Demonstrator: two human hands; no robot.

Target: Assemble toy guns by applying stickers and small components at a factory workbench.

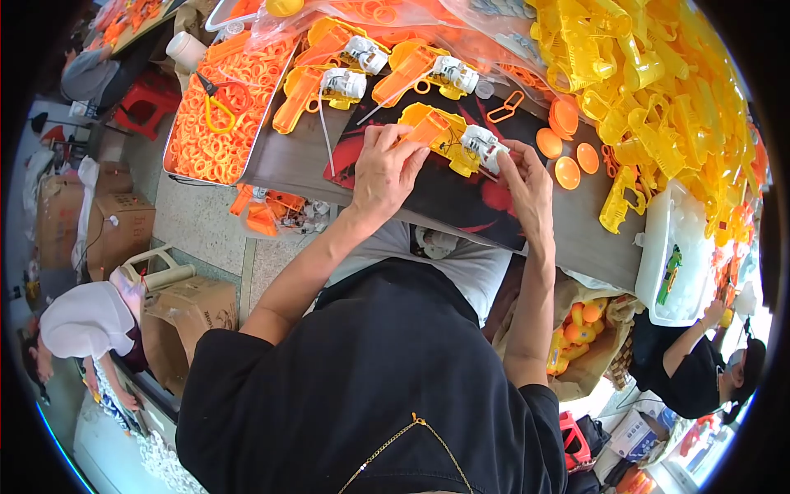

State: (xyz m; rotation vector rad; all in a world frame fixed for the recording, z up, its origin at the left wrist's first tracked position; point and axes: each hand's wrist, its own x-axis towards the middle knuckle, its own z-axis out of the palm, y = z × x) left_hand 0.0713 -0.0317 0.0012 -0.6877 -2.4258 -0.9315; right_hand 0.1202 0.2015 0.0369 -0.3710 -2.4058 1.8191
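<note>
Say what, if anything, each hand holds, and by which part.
Both hold one yellow-and-orange plastic assembly: the left hand at its orange end, the right hand at its white cylindrical end.

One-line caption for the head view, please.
Left hand and right hand hold a yellow-and-orange assembly over a dark mat.

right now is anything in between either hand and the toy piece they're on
Nothing visible: the left hand is on the orange part and the right hand on the white cylinder, both touching directly.
</note>
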